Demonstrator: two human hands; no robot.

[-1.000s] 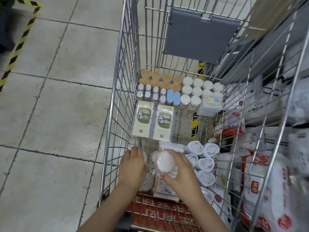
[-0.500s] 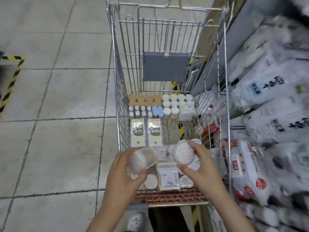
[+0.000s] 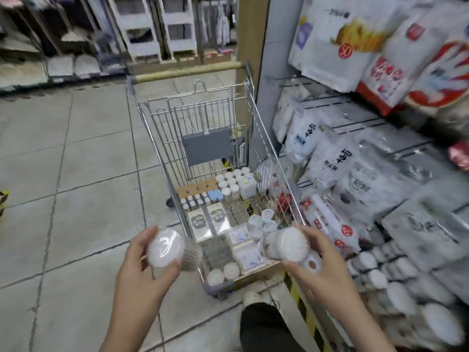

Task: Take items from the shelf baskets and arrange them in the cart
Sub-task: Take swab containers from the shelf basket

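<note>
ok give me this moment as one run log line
left hand: grips round tub | right hand: grips second round tub | both tubs: above cart's near end | cart: part filled

Both forearms bare to the frame edge; no sleeves, watch or rings visible on left hand (image 3: pixel 142 270) or right hand (image 3: pixel 322 262). Black trouser leg (image 3: pixel 264 326) below. White shoe (image 3: pixel 252 297) at its end, laces faintly visible.

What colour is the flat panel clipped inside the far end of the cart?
The panel is plain grey, with no pattern visible. The head view shows it, the only view available.
</note>
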